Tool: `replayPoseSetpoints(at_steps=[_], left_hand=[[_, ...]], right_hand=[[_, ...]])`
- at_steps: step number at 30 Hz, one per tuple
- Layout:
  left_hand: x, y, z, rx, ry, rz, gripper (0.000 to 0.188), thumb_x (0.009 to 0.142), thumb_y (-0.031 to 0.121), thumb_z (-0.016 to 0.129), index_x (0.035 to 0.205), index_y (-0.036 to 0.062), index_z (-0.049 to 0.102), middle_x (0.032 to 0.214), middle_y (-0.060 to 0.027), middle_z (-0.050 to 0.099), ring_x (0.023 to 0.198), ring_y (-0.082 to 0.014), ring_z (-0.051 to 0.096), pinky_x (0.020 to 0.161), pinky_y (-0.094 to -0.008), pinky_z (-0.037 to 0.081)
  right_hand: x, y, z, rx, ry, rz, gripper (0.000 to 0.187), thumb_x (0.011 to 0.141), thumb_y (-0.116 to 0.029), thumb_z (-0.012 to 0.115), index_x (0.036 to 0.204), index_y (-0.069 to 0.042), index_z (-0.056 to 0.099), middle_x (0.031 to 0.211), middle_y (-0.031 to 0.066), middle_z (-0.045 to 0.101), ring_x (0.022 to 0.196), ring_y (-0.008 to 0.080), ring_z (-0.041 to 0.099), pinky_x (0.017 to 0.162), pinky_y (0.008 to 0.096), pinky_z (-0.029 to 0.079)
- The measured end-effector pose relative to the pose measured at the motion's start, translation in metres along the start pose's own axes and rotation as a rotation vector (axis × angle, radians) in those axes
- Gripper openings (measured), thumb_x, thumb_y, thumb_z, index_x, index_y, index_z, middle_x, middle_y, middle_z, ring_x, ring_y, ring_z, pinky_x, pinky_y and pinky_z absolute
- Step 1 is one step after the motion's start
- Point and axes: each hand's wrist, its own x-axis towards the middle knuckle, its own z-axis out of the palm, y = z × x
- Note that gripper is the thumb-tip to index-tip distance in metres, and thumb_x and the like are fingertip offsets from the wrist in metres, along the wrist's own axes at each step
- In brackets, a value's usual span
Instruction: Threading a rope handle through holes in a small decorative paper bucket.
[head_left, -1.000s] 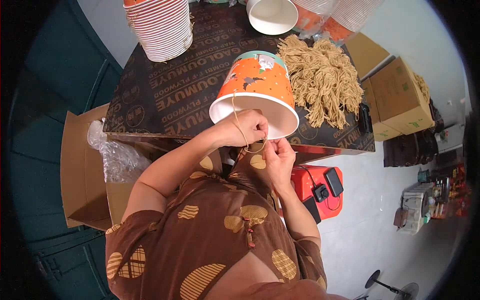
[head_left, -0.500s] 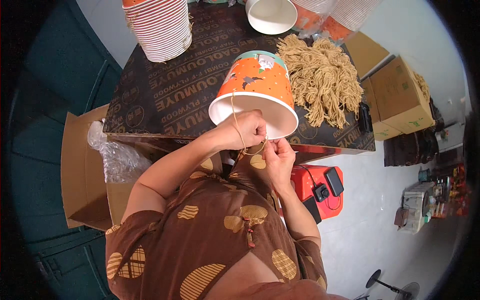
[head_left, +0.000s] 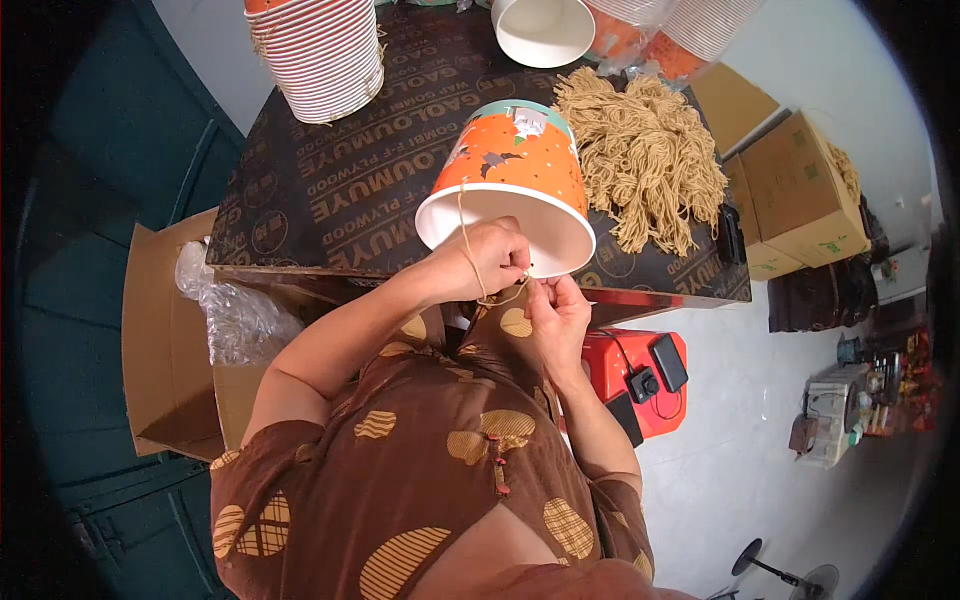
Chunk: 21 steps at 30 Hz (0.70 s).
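Observation:
An orange paper bucket (head_left: pixel 545 160) with a green band and a printed bat lies tipped on the dark tabletop, its white mouth toward me. A thin tan cord (head_left: pixel 463 215) starts at the left of its rim, passes across the back of my left hand and loops below it. My left hand (head_left: pixel 482 258) reaches over the mouth, fingertips pinched on the cord at the lower rim. Just below and to the right, my right hand (head_left: pixel 558 310) pinches the cord's end close to the same spot. The fingers partly hide the cord there.
A pile of tan cords (head_left: pixel 650 160) lies right of the bucket. Stacked buckets (head_left: pixel 320 65) stand far left; another bucket (head_left: pixel 543 32) lies at the back beside bagged stacks (head_left: pixel 705 35). An open carton (head_left: pixel 165 350) sits lower left, a red stool (head_left: pixel 660 400) lower right.
The bucket has shifted very slightly left. Both hands stay at the lower rim, with only small finger movements on the cord.

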Motion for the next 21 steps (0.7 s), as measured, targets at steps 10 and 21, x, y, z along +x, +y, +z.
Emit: replayPoseSetpoints(at_steps=[10, 21], left_hand=[[-0.007, -0.006, 0.002, 0.067, 0.041, 0.100, 0.007, 0.076, 0.000, 0.066, 0.080, -0.0015, 0.060, 0.087, -0.0113, 0.057, 0.077, -0.0259, 0.062, 0.068, -0.0343, 0.050], [-0.010, 0.002, 0.007, 0.164, 0.062, 0.110, 0.007, 0.075, 0.001, 0.063, 0.077, -0.0006, 0.057, 0.087, -0.0127, 0.055, 0.080, -0.0326, 0.060, 0.071, -0.0402, 0.050]], right_hand=[[-0.002, -0.001, 0.006, 0.014, 0.028, 0.016, 0.007, 0.094, -0.006, 0.062, 0.096, 0.000, 0.063, 0.069, -0.0042, 0.057, 0.056, 0.0017, 0.046, 0.050, 0.0185, 0.037], [-0.001, -0.001, 0.008, 0.006, 0.040, 0.003, 0.005, 0.094, -0.004, 0.061, 0.095, 0.000, 0.063, 0.070, -0.0039, 0.057, 0.056, 0.0020, 0.047, 0.051, 0.0187, 0.038]])
